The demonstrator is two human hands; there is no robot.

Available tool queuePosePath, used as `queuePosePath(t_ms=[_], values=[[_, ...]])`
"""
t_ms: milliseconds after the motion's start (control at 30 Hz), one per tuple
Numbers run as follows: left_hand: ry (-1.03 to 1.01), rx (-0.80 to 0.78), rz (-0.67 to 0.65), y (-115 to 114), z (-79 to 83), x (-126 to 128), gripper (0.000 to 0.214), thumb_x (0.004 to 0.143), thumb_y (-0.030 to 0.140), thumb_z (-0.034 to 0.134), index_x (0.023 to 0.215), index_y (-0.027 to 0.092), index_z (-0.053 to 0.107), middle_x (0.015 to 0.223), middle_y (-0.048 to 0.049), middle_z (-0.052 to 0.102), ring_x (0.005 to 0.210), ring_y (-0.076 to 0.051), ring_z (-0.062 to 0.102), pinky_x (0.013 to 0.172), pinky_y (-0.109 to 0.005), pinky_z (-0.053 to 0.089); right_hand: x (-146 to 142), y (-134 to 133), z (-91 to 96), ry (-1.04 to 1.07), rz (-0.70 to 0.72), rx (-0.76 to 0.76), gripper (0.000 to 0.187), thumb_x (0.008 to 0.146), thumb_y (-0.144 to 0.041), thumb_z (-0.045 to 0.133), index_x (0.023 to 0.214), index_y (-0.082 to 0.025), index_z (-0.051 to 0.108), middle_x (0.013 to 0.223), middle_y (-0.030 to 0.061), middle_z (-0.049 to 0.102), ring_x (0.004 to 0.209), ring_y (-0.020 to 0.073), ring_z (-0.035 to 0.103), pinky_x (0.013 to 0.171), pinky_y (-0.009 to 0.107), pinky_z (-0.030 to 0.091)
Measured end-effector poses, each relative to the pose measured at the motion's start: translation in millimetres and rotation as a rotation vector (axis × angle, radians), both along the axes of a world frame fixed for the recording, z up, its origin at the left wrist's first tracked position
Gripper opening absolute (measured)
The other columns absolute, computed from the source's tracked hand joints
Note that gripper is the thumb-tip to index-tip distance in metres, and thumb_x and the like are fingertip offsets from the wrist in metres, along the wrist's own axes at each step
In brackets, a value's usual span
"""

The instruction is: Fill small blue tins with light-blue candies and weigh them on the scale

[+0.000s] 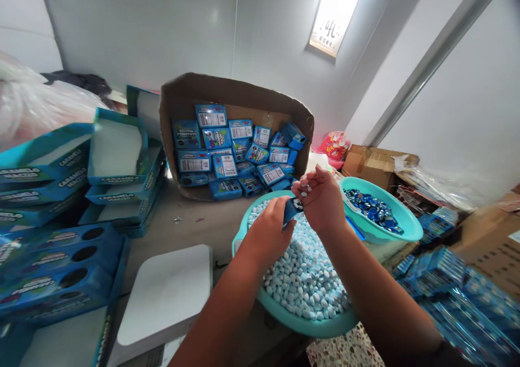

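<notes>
My left hand [270,227] is closed round a small blue candy box [291,209], held over a teal basin [247,222] full of pale blue and white candies. My right hand [320,196] is cupped shut at the open end of that box, with a few white candies showing between its fingers. Both hands meet above the far side of the basin.
A tipped cardboard carton [235,93] behind holds several filled blue boxes. A second teal basin [400,223] with dark blue pieces stands at right. Blue display cartons [49,177] stack at left, a white scale [162,296] lies near, flat blue packs [459,286] pile at right.
</notes>
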State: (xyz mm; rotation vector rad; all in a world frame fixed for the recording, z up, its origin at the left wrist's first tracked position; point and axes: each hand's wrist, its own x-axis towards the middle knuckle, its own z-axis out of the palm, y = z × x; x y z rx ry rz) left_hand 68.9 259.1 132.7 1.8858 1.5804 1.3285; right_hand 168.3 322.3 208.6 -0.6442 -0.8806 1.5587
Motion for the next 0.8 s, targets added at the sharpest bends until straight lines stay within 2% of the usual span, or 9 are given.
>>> queuePosePath(t_ms=[367, 600, 667, 800], values=[[-0.011, -0.018, -0.006, -2, 3.4, 0, 0.042, 0.091, 0.013, 0.059, 0.13, 0.021, 0.047, 0.13, -0.0086, 0.057, 0.118, -0.027, 0.055, 0.099, -0.044, 0.048, 1, -4, 0.3, -0.028, -0.016, 0.043, 0.028, 0.081, -0.035, 0.068, 0.061, -0.018, 0.058, 0.054, -0.0008, 0.058, 0.062, 0.017, 0.068, 0.069, 0.028, 0.06], [-0.016, -0.007, -0.029, -1, 5.0, 0, 0.04, 0.09, 0.012, 0.058, 0.128, 0.021, 0.048, 0.126, -0.0088, 0.057, 0.117, -0.027, 0.056, 0.099, -0.045, 0.048, 3, -4, -0.6, -0.032, 0.044, 0.095, 0.031, 0.079, -0.039, 0.071, 0.062, -0.019, 0.054, 0.056, -0.0004, 0.059, 0.081, 0.0247, 0.074, 0.075, 0.033, 0.061], [-0.006, -0.001, -0.027, -1, 4.3, 0, 0.039, 0.091, 0.012, 0.058, 0.127, 0.021, 0.049, 0.125, -0.0084, 0.058, 0.117, -0.026, 0.056, 0.099, -0.044, 0.048, 3, -6, 0.0, -0.024, 0.05, 0.104, 0.035, 0.079, -0.038, 0.072, 0.059, -0.02, 0.05, 0.055, -0.0012, 0.058, 0.078, 0.0232, 0.073, 0.077, 0.034, 0.061], [0.037, -0.029, 0.013, -1, 3.1, 0, 0.041, 0.091, 0.015, 0.059, 0.13, 0.019, 0.046, 0.126, -0.0098, 0.058, 0.117, -0.027, 0.057, 0.099, -0.043, 0.049, 1, -11, 2.6, 0.023, 0.066, 0.16, 0.035, 0.082, -0.031, 0.068, 0.056, -0.02, 0.047, 0.052, -0.0045, 0.056, 0.058, 0.0143, 0.064, 0.086, 0.043, 0.061]])
